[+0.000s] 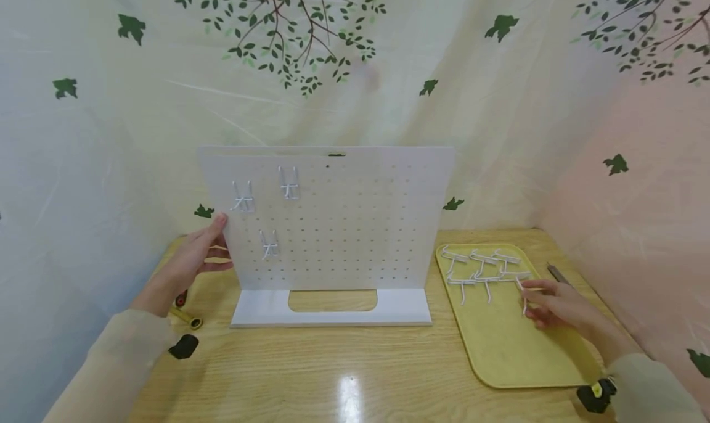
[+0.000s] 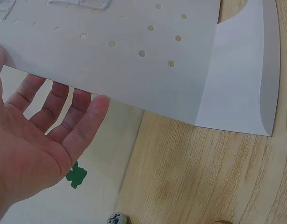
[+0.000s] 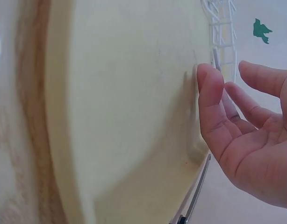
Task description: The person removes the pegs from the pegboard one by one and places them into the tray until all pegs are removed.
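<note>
A white pegboard [image 1: 355,225] stands on a flat white base, with 3 white wire hooks [image 1: 269,245] mounted on its left part. My left hand [image 1: 196,256] grips its left edge, thumb on the front face; in the left wrist view the fingers [image 2: 89,119] go behind the board. Over the yellow tray [image 1: 516,361], my right hand [image 1: 560,306] has its fingertips right at the nearest white wire hook [image 1: 522,296]. The right wrist view shows the thumb [image 3: 260,77] apart from the bent fingers, which partly hide that hook.
Several more wire hooks [image 1: 481,280] lie in two rows at the tray's back. A grey pen-like tool [image 1: 557,274] lies right of the tray. Beyond the left forearm are a yellow tube [image 1: 185,318] and a red-ended object [image 1: 181,298]. A leaf-printed curtain [image 1: 471,102] surrounds the table.
</note>
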Demonstrator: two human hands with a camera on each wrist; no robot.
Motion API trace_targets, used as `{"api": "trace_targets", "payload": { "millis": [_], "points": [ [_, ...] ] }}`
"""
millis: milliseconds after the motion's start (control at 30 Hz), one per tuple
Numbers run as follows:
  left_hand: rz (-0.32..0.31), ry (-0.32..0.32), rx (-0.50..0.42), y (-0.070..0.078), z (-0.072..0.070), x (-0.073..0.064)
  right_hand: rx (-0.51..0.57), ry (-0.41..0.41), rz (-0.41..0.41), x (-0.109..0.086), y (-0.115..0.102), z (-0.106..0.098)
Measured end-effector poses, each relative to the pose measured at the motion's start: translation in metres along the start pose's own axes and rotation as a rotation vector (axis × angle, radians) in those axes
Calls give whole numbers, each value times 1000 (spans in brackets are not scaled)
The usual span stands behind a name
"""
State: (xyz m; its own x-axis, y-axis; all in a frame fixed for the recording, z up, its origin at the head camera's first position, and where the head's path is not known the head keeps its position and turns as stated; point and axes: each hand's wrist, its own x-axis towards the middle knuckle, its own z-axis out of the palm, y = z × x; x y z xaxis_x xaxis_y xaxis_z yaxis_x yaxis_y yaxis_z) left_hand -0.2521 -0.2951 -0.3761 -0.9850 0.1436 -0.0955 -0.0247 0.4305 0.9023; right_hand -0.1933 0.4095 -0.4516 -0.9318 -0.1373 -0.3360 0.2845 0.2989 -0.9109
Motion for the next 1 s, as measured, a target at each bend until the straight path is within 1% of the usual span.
{"api": "trace_targets", "payload": {
  "millis": [133, 267, 367, 500, 633, 800, 1000],
  "points": [
    [8, -5, -2, -1, 0, 0, -11, 5, 9, -1, -4, 1],
    [12, -7, -4, -2, 0, 0, -61, 11, 4, -3, -7, 0],
    [12, -9, -18, -3, 0, -1, -114, 4, -30, -5, -13, 1],
    [13, -8, -24, -4, 0, -1, -162, -36, -99, -5, -29, 6],
    [10, -7, -20, -3, 0, -1, -167, -65, -142, -7, -51, 20],
    [3, -15, -16, -3, -1, 0, -172, -91, -203, -15, -83, 46],
    [7, -21, -24, -4, -2, 1, -128, -131, -276, -19, -117, 77]
  ]
}}
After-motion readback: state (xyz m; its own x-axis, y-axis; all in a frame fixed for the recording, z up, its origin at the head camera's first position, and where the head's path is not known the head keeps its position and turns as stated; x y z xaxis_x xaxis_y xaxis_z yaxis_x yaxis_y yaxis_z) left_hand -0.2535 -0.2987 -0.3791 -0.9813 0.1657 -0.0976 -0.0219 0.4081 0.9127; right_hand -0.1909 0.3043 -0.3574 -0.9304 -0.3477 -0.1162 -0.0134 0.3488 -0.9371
